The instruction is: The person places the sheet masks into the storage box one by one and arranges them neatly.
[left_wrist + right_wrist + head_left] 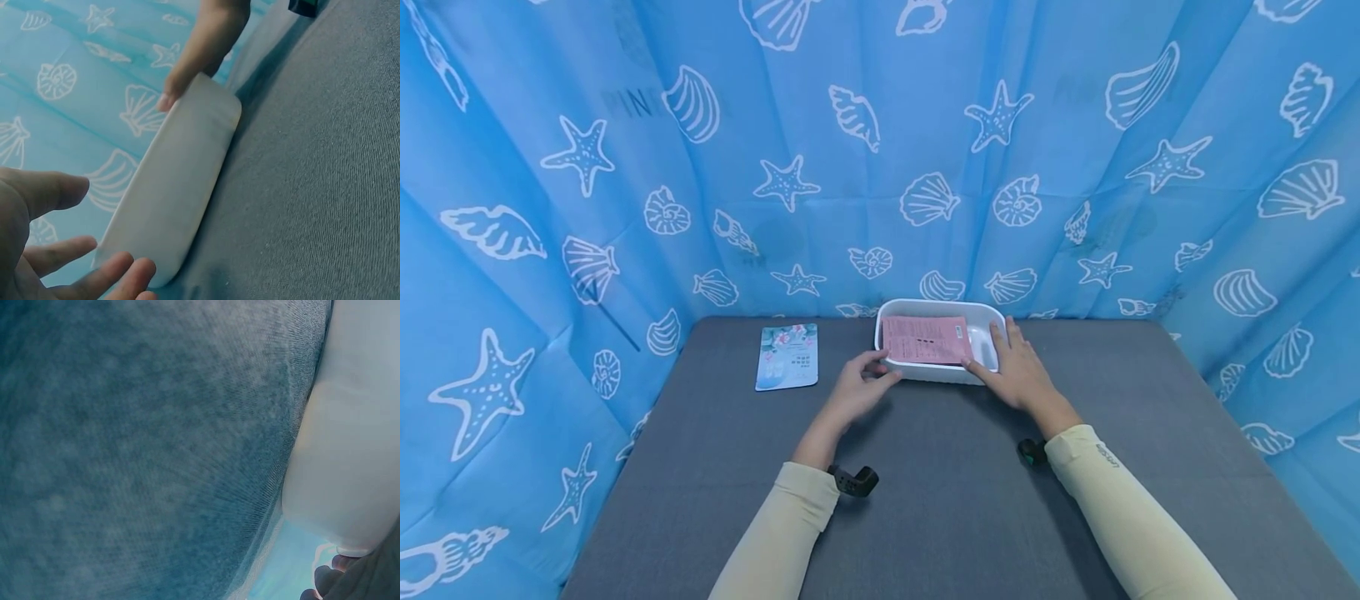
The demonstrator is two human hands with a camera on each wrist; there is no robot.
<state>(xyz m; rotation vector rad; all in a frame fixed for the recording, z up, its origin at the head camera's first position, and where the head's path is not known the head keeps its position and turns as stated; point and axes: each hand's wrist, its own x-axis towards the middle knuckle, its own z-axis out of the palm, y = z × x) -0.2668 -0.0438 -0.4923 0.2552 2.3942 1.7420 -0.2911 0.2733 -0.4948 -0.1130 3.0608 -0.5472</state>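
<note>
A white plastic bin (940, 374) stands at the far edge of the table. A pink printed flat packet (925, 337) lies in its left and middle part. My left hand (858, 385) is at the bin's front left corner, fingers loosely bent and thumb apart; in the left wrist view its fingertips (119, 265) are close to the bin's end, and contact cannot be told. My right hand (1018, 367) rests at the right end, fingers spread and fairly straight, thumb at the front rim. In the right wrist view the bin's wall (350, 437) hides most of that hand's contact.
A light blue flat packet with pink flowers (787, 358) lies on the grey cloth-covered table (940, 500), left of the bin. A blue curtain with white shells and starfish (865, 150) hangs right behind the table and along both sides.
</note>
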